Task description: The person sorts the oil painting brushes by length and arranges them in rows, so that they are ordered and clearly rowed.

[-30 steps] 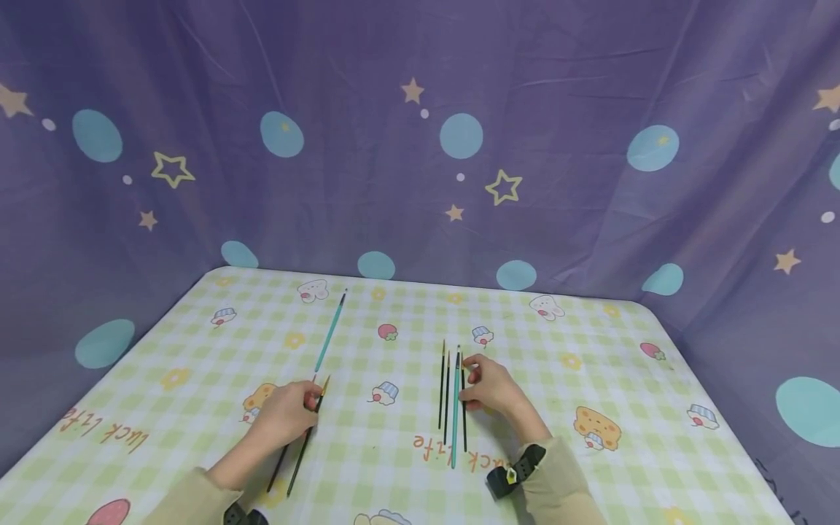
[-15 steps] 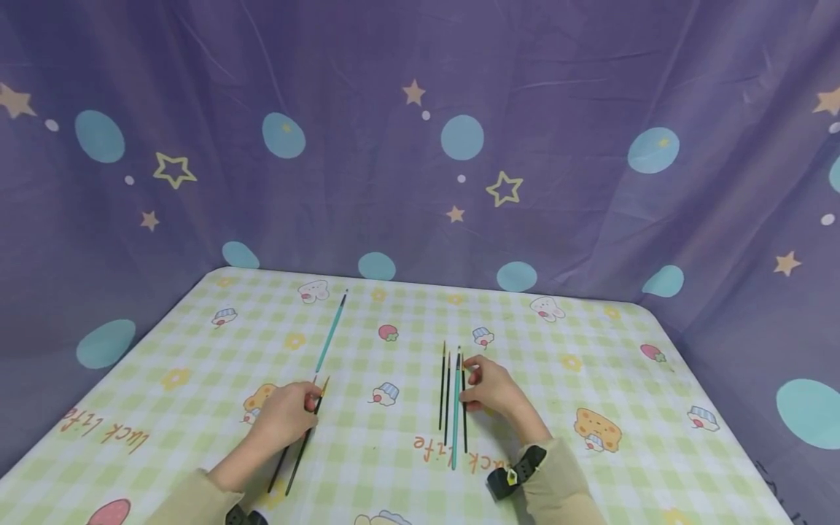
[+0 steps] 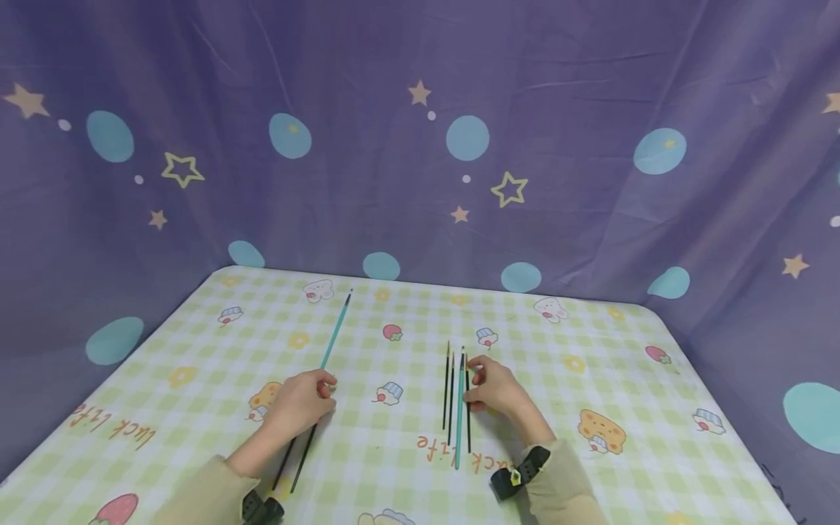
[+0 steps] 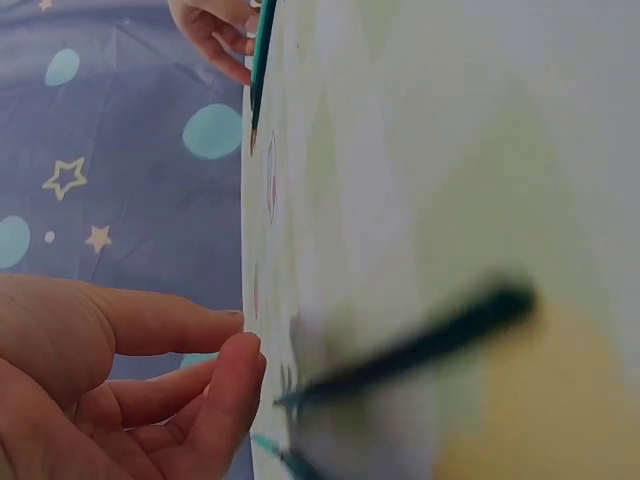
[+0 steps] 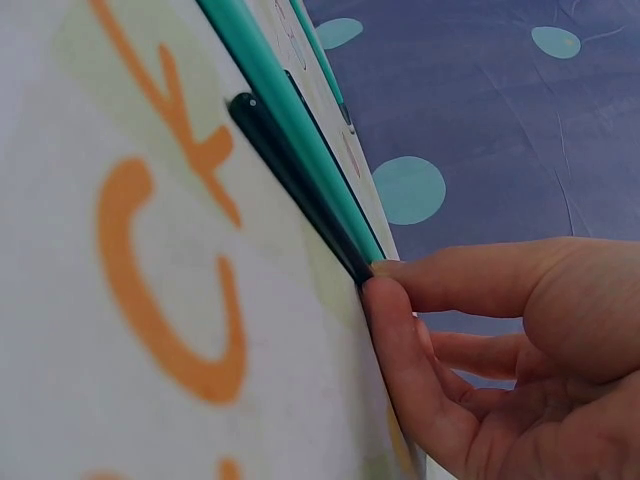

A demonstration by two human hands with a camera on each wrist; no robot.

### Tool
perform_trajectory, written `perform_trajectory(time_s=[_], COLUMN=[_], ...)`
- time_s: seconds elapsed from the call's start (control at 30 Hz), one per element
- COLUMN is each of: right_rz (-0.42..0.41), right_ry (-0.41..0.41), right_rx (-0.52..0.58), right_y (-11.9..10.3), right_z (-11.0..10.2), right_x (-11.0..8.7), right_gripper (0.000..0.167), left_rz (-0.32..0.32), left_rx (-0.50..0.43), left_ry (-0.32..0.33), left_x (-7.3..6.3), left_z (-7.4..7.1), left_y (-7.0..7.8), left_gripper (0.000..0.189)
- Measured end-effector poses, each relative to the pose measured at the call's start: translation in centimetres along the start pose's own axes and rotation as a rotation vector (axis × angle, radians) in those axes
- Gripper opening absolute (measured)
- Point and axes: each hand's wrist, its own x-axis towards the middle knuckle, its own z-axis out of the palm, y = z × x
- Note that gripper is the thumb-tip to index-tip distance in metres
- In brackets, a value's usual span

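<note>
Lying with its long axis almost straight away from the person, a black brush (image 3: 469, 434) has its bristle end at the far side and its handle end toward the viewer; the right hand (image 3: 496, 388) pinches it near the ferrule, thumb and forefinger together.

Just left of it, one teal brush (image 3: 459, 419), longer, bristles away, leaning slightly; at the far ends the two converge, contact uncertain.

Further left in the same row, two slim black brushes: an outer brush (image 3: 446, 390) and an inner brush (image 3: 451, 405), roughly parallel, tips away, handles near.

Left side of the tabletop (image 3: 216, 408), one long teal brush (image 3: 335, 332), bristle tip far, axis slanting rightward with distance, near end running to the left hand (image 3: 305, 399).

Under that hand, two dark handles, a right-hand handle (image 3: 304, 459) and a left-hand handle (image 3: 284, 464), blunt ends toward the person, same rightward slant; their far ends hidden from the head view. Left hand: fingers loosely curved, nothing seen between thumb and forefinger.

Covering: green-and-white check, cartoon prints. Each forearm: pale sleeve (image 3: 566, 477), black wristband (image 3: 518, 474). Behind: purple curtain (image 3: 367, 197), teal dots, stars.
</note>
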Motion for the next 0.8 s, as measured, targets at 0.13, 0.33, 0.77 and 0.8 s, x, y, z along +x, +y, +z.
perform_trajectory(time_s=[0.13,0.33,0.77,0.8], right_rz=[0.01,0.005,0.002,-0.001], right_ry=[-0.002,-0.004,0.002,0.0], right_rx=[0.005,0.001,0.014,0.017], right_y=[0.2,0.2,0.2,0.2], right_z=[-0.1,0.0,-0.2,-0.1], right_x=[0.1,0.2,0.0,0.0], right_gripper=[0.055,0.056,0.056,0.056], left_rz=[0.005,0.032,0.054,0.05], left_rx=[-0.056,-0.108,-0.294,-0.316], left_ry=[0.001,0.007,-0.128,-0.138], left_x=[0.8,2.3,4.9,5.0], left_z=[1.0,2.7,5.5,5.6], left_y=[0.9,2.1,4.1,4.3], left_gripper=[0.025,0.021,0.023,0.024])
